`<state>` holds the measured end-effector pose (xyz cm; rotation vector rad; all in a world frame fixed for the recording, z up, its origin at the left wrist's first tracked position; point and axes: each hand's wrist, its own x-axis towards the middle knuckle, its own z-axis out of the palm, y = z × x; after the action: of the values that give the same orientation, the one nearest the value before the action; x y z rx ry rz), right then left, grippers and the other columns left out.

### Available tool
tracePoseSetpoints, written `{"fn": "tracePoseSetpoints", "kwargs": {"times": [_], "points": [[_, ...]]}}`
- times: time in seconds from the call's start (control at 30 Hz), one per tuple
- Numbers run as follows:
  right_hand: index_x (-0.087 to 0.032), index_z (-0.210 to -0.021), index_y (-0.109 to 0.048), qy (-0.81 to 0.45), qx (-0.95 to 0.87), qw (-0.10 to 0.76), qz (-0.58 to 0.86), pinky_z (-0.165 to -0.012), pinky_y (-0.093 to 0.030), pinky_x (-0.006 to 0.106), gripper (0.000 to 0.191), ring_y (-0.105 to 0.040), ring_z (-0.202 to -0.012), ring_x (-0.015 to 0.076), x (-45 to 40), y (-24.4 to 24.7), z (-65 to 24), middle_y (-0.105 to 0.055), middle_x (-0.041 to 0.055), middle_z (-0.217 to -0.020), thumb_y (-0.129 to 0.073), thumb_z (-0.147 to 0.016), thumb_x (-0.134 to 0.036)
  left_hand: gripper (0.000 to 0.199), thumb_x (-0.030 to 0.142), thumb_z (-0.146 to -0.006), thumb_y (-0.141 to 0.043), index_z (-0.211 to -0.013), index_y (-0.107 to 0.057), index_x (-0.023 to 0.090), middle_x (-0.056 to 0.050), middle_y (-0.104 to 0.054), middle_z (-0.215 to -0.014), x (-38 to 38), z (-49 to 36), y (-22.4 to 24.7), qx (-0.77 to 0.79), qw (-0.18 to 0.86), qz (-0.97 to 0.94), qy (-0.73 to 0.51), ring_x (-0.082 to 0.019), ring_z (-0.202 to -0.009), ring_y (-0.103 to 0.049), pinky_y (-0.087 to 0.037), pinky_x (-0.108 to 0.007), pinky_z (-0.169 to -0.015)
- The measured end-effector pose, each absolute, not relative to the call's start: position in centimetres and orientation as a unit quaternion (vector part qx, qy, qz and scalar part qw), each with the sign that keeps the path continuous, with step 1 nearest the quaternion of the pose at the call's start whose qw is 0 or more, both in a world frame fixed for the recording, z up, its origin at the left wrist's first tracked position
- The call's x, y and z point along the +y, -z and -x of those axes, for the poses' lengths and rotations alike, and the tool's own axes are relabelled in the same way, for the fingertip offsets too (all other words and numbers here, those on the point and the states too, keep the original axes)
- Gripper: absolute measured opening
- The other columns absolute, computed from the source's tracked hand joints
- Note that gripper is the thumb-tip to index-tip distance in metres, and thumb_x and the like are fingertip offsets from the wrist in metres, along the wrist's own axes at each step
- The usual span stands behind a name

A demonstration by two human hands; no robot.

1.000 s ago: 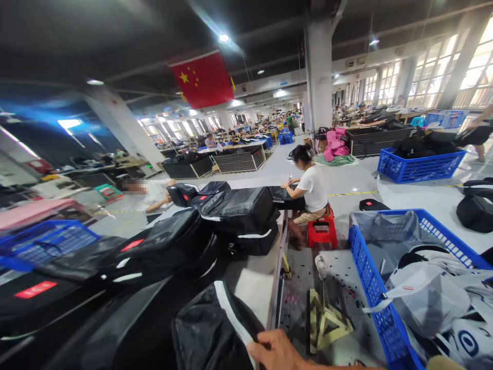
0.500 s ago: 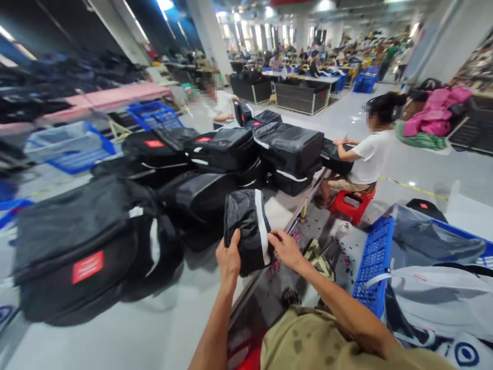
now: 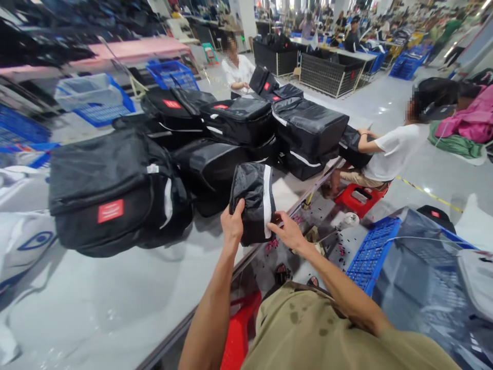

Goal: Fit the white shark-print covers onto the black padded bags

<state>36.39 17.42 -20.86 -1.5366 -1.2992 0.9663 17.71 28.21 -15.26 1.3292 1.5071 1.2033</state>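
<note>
Handling a small black bag (image 3: 250, 205) right at the edge of the bench (image 3: 134, 303)

So the bag sits in front of the person, over the near edge; can't tell if the bench carries any of its weight. Left hand (image 3: 232, 226) grips its left side, thumb on top, fingers mostly hidden. Right hand (image 3: 290, 234) has its fingers bent in at the other side, by the lower end of the white strip (image 3: 266, 200). Can't tell if they're pinching or just touching.

My read: it's a steadying and checking step, and the next move calls for a firm left grip while the right fingers work along that edge.

Further out, a big black bag (image 3: 100, 180) with a red label (image 3: 110, 211) sits to the left, more black bags (image 3: 239, 121) pile up beyond, and a blue crate (image 3: 370, 254) stands off to the right.
</note>
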Motion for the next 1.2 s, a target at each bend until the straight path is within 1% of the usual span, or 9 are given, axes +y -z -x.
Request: {"fn": "tracePoseSetpoints", "kwargs": {"times": [0.07,0.17,0.37,0.57,0.7,0.83,1.03,1.13,1.2], "points": [[-0.020,-0.150,-0.060,-0.392,-0.537,0.403,0.629,-0.107,-0.051,0.041,0.059,-0.069,-0.112,0.0239,17.4,22.0,-36.0,-0.073,0.0099,-0.132,-0.070,-0.103,-0.054,0.062,0.071,-0.085,-0.076,-0.102,-0.081,0.011,-0.012,-0.080,-0.104,28.5,-17.6,15.2,0.593,0.384,-0.523,-0.476,-0.027,-0.099,-0.071,-0.054,-0.037,-0.092],[-0.017,-0.160,-0.055,-0.377,-0.564,0.384,0.627,-0.113,-0.052,0.046,0.061,-0.068,-0.123,0.0272,17.2,23.4,-35.7,-0.070,0.0153,-0.142,-0.064,-0.107,-0.047,0.062,0.071,-0.085,-0.076,-0.101,-0.081,0.012,-0.011,-0.080,-0.104,28.8,-17.2,15.1,0.597,0.382,-0.522,-0.475,-0.028,-0.100,-0.071,-0.054,-0.038,-0.093],[-0.016,-0.157,-0.057,-0.344,-0.578,0.410,0.616,-0.118,-0.050,0.049,0.056,-0.065,-0.133,0.0290,17.5,24.7,-34.9,-0.067,0.0174,-0.148,-0.059,-0.107,-0.041,0.059,0.071,-0.085,-0.077,-0.099,-0.080,0.013,-0.010,-0.080,-0.104,29.5,-16.9,15.4,0.601,0.372,-0.523,-0.477,-0.028,-0.100,-0.071,-0.054,-0.037,-0.091],[-0.013,-0.152,-0.052,-0.444,-0.415,0.517,0.603,-0.122,-0.048,0.042,0.059,-0.060,-0.139,0.0257,18.8,27.1,-32.0,-0.059,0.0191,-0.152,-0.064,-0.099,-0.037,0.060,0.071,-0.085,-0.078,-0.101,-0.081,0.014,-0.010,-0.080,-0.103,29.7,-16.9,15.4,0.597,0.383,-0.517,-0.479,-0.026,-0.097,-0.070,-0.053,-0.036,-0.089],[-0.011,-0.154,-0.049,-0.415,-0.433,0.501,0.624,-0.132,-0.037,0.045,0.070,-0.052,-0.148,0.0283,18.4,29.0,-31.6,-0.054,0.0208,-0.157,-0.069,-0.089,-0.024,0.060,0.071,-0.085,-0.077,-0.102,-0.081,0.013,-0.010,-0.080,-0.102,29.2,-17.0,15.3,0.603,0.380,-0.516,-0.474,-0.027,-0.097,-0.070,-0.052,-0.036,-0.087],[-0.012,-0.150,-0.053,-0.392,-0.455,0.467,0.649,-0.128,-0.042,0.050,0.064,-0.054,-0.145,0.0307,16.9,30.1,-32.2,-0.058,0.0197,-0.153,-0.069,-0.089,-0.025,0.061,0.071,-0.086,-0.076,-0.104,-0.081,0.012,-0.009,-0.081,-0.104,28.8,-16.8,14.9,0.608,0.376,-0.516,-0.471,-0.028,-0.101,-0.071,-0.053,-0.036,-0.089],[-0.014,-0.147,-0.063,-0.327,-0.543,0.455,0.625,-0.121,-0.052,0.048,0.052,-0.066,-0.135,0.0284,17.1,27.3,-33.9,-0.069,0.0173,-0.143,-0.065,-0.099,-0.034,0.065,0.072,-0.086,-0.074,-0.105,-0.081,0.011,-0.011,-0.081,-0.107,28.9,-16.8,14.5,0.602,0.380,-0.528,-0.464,-0.030,-0.105,-0.072,-0.055,-0.036,-0.092],[-0.010,-0.150,-0.063,-0.232,-0.609,0.435,0.621,-0.123,-0.052,0.047,0.058,-0.065,-0.140,0.0299,18.1,25.0,-34.8,-0.069,0.0199,-0.146,-0.071,-0.096,-0.030,0.066,0.071,-0.084,-0.072,-0.111,-0.081,0.012,-0.012,-0.082,-0.113,28.8,-17.0,14.2,0.611,0.377,-0.527,-0.455,-0.032,-0.112,-0.072,-0.055,-0.039,-0.098],[-0.009,-0.154,-0.061,-0.147,-0.666,0.417,0.601,-0.123,-0.053,0.046,0.066,-0.065,-0.141,0.0319,18.8,23.7,-35.4,-0.068,0.0209,-0.150,-0.076,-0.092,-0.029,0.069,0.073,-0.077,-0.072,-0.109,-0.082,0.013,-0.011,-0.082,-0.107,29.0,-17.0,13.8,0.652,0.354,-0.516,-0.428,-0.034,-0.112,-0.072,-0.054,-0.041,-0.097]]}}
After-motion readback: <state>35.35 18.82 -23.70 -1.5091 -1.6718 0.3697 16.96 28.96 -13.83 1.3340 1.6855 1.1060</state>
